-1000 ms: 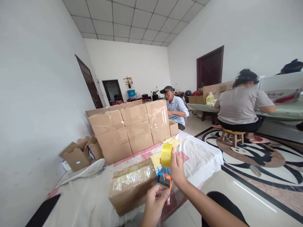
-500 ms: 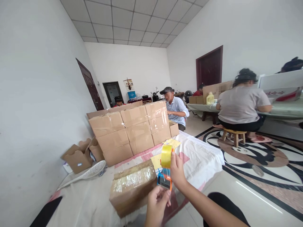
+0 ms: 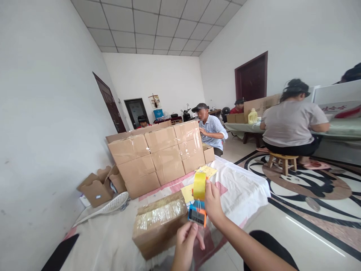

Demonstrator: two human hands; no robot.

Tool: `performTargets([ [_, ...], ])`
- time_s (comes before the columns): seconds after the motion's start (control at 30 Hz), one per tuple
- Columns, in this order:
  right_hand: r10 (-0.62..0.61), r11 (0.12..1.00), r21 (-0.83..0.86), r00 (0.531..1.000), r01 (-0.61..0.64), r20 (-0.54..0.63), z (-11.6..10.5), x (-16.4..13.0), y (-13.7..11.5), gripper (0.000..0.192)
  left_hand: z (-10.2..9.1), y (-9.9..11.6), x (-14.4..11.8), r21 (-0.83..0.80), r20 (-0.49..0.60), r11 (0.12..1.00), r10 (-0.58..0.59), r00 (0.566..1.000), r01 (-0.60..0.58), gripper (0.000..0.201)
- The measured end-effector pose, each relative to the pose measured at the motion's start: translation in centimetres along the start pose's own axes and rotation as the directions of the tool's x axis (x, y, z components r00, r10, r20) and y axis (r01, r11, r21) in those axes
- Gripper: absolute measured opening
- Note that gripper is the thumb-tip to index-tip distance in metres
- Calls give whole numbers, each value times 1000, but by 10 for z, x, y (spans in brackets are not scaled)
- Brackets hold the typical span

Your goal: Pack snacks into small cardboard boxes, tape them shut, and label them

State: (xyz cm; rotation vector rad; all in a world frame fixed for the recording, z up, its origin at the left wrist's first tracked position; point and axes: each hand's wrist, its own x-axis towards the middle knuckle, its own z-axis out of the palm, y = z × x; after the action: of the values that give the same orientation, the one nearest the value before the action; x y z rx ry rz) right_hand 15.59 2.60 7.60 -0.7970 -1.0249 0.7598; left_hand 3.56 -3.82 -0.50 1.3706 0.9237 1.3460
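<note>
My right hand [image 3: 213, 199] is closed around a tape dispenser [image 3: 197, 215] with blue and orange parts, raised above the table's near right side. A yellow roll of packing tape [image 3: 199, 186] sits at its top. At the dispenser's lower edge my left hand [image 3: 187, 239] pinches with thumb and forefinger, the other fingers partly curled. Whether a loose tape end lies between those fingertips is too small to make out. Left of the hands stands a cardboard box [image 3: 159, 226], its top covered with shiny clear tape.
Stacked taped cartons [image 3: 155, 158] form a wall across the cloth-covered table [image 3: 239, 184]. Open cardboard trays [image 3: 97, 188] and a white perforated scoop [image 3: 113, 203] lie to the left. A person in a light blue shirt [image 3: 213, 128] sits behind the stack; another sits on a stool [image 3: 282, 158] at right.
The dispenser has turned slightly, showing more of its dark face. My left thumb has shifted up and left along its lower edge. The whole view has moved a little.
</note>
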Motion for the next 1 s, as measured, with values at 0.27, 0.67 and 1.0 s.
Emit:
performTargets([
  [0.27,86,996,-11,996,-86,3,-1,-1,-2,47,7,12,-3,20,-82,1000,2,997,0,54],
  [0.67,34,999,-41,999,-34,0,0,6,6,44,4,30,-3,107,-22,994,22,1000,-20,60],
  [1.0,79,994,-73,997,-81,-21,1,9,0,51,8,33,-2,131,-60,991,-24,998,32,63],
])
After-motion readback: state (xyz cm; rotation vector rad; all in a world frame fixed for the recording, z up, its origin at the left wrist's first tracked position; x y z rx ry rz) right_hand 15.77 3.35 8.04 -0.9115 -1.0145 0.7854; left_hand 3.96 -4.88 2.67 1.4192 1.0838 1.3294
